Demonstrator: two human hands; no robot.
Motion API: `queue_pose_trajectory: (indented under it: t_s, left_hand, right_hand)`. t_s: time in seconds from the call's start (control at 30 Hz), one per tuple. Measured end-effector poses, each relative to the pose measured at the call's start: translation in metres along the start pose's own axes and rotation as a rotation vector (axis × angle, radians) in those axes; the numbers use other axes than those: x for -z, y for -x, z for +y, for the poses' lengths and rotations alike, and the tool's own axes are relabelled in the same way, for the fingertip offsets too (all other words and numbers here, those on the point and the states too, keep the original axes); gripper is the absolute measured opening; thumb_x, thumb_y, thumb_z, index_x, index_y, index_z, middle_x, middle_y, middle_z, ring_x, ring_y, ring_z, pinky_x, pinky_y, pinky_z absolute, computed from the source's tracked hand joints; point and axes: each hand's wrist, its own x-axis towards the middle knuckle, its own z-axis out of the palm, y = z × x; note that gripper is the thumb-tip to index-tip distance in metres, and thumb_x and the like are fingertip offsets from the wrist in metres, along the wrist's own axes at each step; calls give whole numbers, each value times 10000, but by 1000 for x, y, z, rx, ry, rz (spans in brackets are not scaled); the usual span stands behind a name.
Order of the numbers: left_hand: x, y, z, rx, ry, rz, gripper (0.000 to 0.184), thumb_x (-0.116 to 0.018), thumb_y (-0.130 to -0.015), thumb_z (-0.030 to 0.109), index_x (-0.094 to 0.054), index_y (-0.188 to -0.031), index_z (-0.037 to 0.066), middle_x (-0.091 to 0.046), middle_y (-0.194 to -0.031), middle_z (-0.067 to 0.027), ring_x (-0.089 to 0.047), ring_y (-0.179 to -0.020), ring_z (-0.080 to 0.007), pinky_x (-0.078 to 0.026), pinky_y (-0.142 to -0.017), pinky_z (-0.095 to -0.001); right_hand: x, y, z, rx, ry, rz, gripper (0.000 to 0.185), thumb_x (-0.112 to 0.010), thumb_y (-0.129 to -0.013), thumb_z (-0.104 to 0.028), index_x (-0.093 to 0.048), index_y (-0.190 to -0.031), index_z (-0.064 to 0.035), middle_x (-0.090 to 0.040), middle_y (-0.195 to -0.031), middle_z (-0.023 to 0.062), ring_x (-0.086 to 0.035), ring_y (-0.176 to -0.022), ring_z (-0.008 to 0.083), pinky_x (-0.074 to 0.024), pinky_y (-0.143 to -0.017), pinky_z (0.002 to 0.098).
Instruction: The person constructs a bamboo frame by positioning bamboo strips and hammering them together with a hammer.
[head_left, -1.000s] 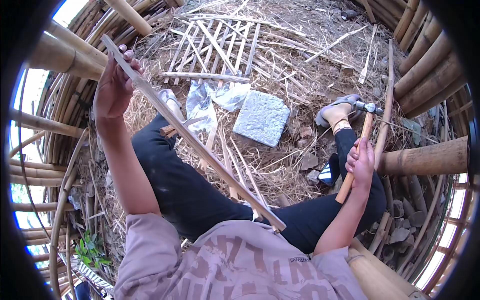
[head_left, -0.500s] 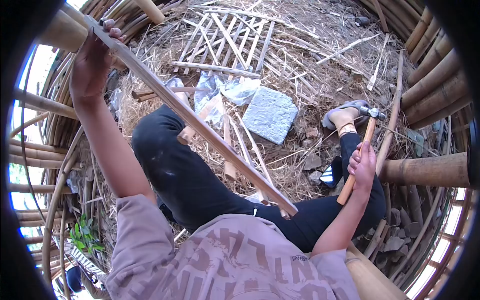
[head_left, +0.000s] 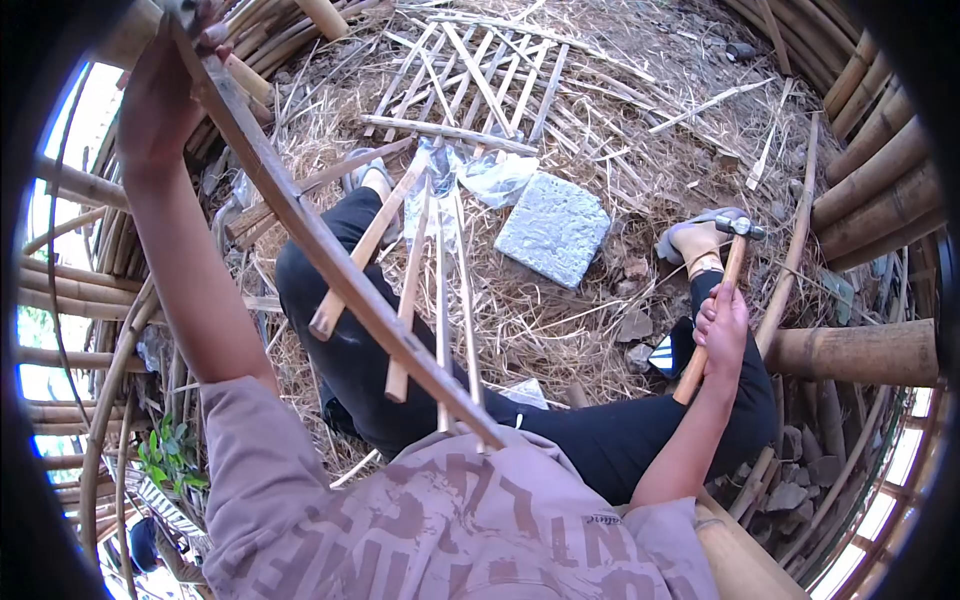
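Mauve cloth covers the person's chest as a shirt (head_left: 500, 520), and dark trousers (head_left: 640, 435) spread ahead of it. The long wooden bar (head_left: 331, 257) slants across the left leg, its lower end near the shirt; several slats (head_left: 398, 381) cross it. The right hand (head_left: 722, 328) is clenched around the wooden handle of the hammer (head_left: 719, 300), head up beside the right foot (head_left: 700, 242). The left hand (head_left: 160, 115) is raised, its fingers grasping the bar's upper end. Farther out lie a rough grey block (head_left: 553, 229), clear plastic (head_left: 497, 178) touching it, then a lattice of thin strips (head_left: 470, 80) on straw-covered ground (head_left: 640, 180).
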Motion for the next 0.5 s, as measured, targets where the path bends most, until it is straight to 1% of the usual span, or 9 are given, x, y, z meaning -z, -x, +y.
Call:
queue_pose_trajectory:
  t_s: [0.07,0.13,0.23,0.33,0.37,0.43,0.47,0.5]
  left_hand:
    - [0,-3,-1,-17,-134,159,452,-398,-1071,251,-377,-1386,-73,-531,-1182,-139,-514,-991,-149,-463,-851,-241]
    - [-43,-27,-14,-69,-508,508,420,-393,-1073,295,-446,-1306,-51,-560,-972,-89,-518,-850,-113,-452,-708,-201]
    - [-130,-69,3,385,-1572,421,450,-596,-941,212,-516,-1333,5,-634,-1105,-129,-618,-953,-169,-533,-838,-329]
    - [-155,-103,-30,330,-1823,582,302,-637,-911,82,-644,-1210,39,-712,-981,-83,-671,-803,-109,-587,-724,-220]
    - [-104,-126,-7,387,-1717,487,293,-642,-912,104,-652,-1200,46,-715,-974,-75,-671,-812,-104,-588,-746,-224]
    - [-100,-137,-8,225,-1876,323,246,-644,-915,123,-670,-1149,51,-713,-949,-57,-667,-813,-99,-586,-761,-227]
    - [-139,-132,-32,-15,-2123,239,210,-642,-915,120,-680,-1109,48,-710,-931,-47,-663,-805,-98,-584,-753,-225]
    - [-152,-135,-38,-104,-2215,144,170,-637,-916,115,-683,-1066,49,-701,-910,-37,-656,-794,-99,-581,-745,-226]
  right_hand:
    - [-5,1,2,-16,33,-23,274,-423,-1062,-377,-457,-940,-134,-367,-627,-71,-318,-431,5,-267,-348,177]
    - [-9,2,3,-16,53,-45,275,-426,-1061,-376,-454,-940,-130,-376,-635,-66,-325,-435,6,-275,-351,179]
    - [-13,4,2,-11,77,-65,278,-427,-1061,-371,-452,-938,-124,-377,-637,-65,-330,-442,5,-278,-354,178]
    - [-14,4,3,8,74,-67,277,-427,-1062,-368,-454,-937,-122,-373,-635,-65,-329,-446,4,-277,-357,176]
    - [-15,5,1,9,66,-68,277,-427,-1063,-364,-457,-938,-119,-369,-635,-66,-325,-448,3,-274,-360,177]
    - [-15,7,-2,14,72,-72,275,-425,-1064,-361,-456,-938,-118,-367,-636,-69,-323,-448,2,-271,-361,179]
    - [-14,8,-3,19,74,-70,275,-424,-1065,-360,-456,-938,-118,-366,-636,-70,-322,-448,2,-270,-361,180]
    - [-14,10,-4,16,77,-60,283,-416,-1067,-356,-451,-939,-106,-363,-635,-71,-324,-448,0,-270,-362,180]
